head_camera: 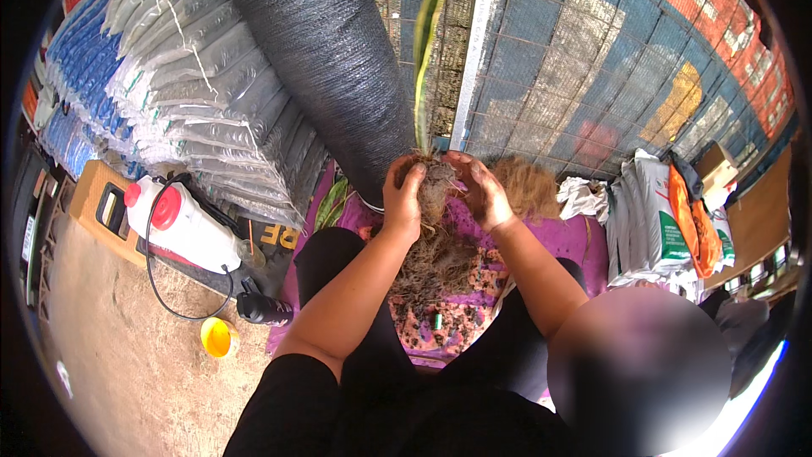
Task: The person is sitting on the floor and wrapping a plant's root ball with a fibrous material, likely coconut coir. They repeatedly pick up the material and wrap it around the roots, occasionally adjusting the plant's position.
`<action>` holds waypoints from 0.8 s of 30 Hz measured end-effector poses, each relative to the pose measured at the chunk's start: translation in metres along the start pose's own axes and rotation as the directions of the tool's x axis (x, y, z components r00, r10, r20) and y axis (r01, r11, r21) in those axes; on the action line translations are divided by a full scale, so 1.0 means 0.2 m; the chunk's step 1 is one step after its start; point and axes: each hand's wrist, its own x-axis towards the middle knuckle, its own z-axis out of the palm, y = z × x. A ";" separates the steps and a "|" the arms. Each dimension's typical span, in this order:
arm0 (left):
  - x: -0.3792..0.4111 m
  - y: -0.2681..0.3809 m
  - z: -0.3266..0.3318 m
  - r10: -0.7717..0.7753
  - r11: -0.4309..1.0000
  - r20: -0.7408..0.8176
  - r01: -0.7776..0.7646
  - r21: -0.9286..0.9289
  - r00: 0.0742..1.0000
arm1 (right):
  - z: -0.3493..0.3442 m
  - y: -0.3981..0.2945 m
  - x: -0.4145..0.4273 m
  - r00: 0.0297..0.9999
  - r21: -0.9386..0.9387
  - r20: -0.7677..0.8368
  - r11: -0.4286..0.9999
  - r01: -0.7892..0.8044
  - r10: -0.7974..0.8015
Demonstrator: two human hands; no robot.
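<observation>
A variegated snake plant (429, 44) stands upright between my hands, its root ball (434, 187) bound in soil and fibre. My left hand (406, 193) grips the root ball from the left side, thumb near its top. On the other side my right hand (481, 190) is cupped with its fingers apart; its fingertips are near the top of the root ball, and contact is unclear. Below the roots lies a loose heap of brown fibre (434, 263) on a purple sheet (587, 247) strewn with dark soil. A small green cylindrical item (438, 322) lies among the crumbs.
Left are stacked plastic-wrapped bags (209, 76), a white pressure sprayer (184, 225), a black bottle (263, 310) and a yellow container (219, 337). A black mesh roll (323, 57) leans ahead. Right are brown fibre (526, 187) and filled bags (647, 216); a person is partly visible behind them.
</observation>
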 end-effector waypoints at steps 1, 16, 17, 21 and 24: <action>-0.04 0.03 0.02 0.008 0.999 -0.002 -0.008 0.045 1.000 | 0.06 -0.02 -0.03 1.000 0.045 0.001 0.999 -0.009 0.009; 0.00 -0.08 -0.07 0.004 0.999 0.172 -0.013 0.050 0.985 | 0.15 0.10 -0.03 0.990 0.142 0.135 0.988 -0.058 0.039; 0.00 -0.07 -0.07 -0.018 0.997 0.156 0.006 0.079 0.988 | 0.14 0.12 -0.02 0.990 0.133 0.134 0.990 -0.056 0.038; -0.01 -0.06 -0.04 -0.024 0.996 0.125 0.014 0.084 0.992 | 0.14 0.15 -0.01 0.995 0.117 0.096 0.993 0.026 -0.037; -0.02 -0.05 -0.03 0.026 0.998 0.168 -0.035 0.046 0.986 | 0.14 0.17 0.00 0.993 0.138 0.095 0.989 0.052 -0.065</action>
